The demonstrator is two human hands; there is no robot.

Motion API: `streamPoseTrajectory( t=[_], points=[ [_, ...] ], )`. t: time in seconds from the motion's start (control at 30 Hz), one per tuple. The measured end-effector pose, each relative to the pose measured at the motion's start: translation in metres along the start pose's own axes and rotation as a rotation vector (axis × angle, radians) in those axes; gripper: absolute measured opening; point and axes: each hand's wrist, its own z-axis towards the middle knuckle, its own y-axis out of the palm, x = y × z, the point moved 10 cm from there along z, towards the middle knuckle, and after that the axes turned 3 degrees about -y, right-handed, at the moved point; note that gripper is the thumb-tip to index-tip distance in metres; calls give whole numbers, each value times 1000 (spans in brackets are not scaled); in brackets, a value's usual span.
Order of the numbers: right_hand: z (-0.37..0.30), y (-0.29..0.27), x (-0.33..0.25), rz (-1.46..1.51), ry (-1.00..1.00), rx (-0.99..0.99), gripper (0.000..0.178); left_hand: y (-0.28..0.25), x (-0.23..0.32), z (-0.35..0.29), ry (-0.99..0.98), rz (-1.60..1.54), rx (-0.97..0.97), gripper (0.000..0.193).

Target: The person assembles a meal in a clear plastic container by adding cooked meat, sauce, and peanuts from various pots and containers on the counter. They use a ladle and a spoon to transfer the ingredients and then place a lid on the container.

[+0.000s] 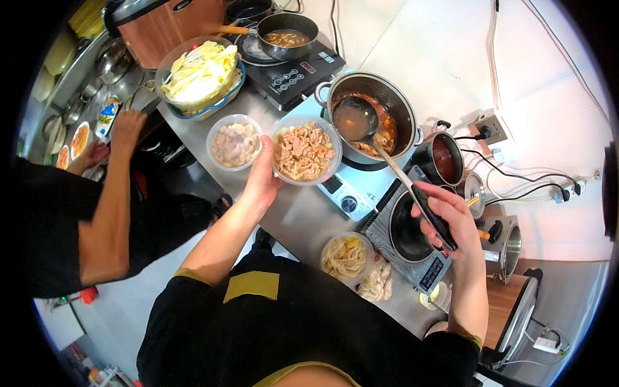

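My left hand (260,175) grips a round clear plastic bowl (334,169) of cooked, sliced brown meat (304,152), tilted slightly toward me beside the pot. In my right hand (454,222) is the black handle of a metal ladle (398,171). The ladle's head is inside a steel pot (394,97) and holds brown broth. Reddish soup with solid pieces lies around it. Under the pot is a light-blue induction cooker (364,193). A second clear bowl (211,153) of pale chopped meat stands left of my left hand.
Cut cabbage (200,71) fills a bowl at the back left, next to a small pan (316,33) on a black cooker (296,74). A grey cooker (429,274), noodle container (348,255) and bagged food (377,282) are nearer. Left, a co-worker's arm (106,226) reaches over dishes. Cords (516,164) hang right.
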Motion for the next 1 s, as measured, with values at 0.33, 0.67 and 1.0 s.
streamPoseTrajectory(
  t=[0.33, 0.67, 1.0],
  points=[
    [-36, 59, -14, -1095, -599, -69, 47, 3, 2, -1, 16, 10, -48, 81],
    [-33, 77, -16, -1401, -753, 115, 51, -2, 8, -3, 59, 33, -11, 81],
    [70, -1, 9, -1835, -584, 285, 53, -3, 4, -18, 9, 34, -24, 87]
  ],
)
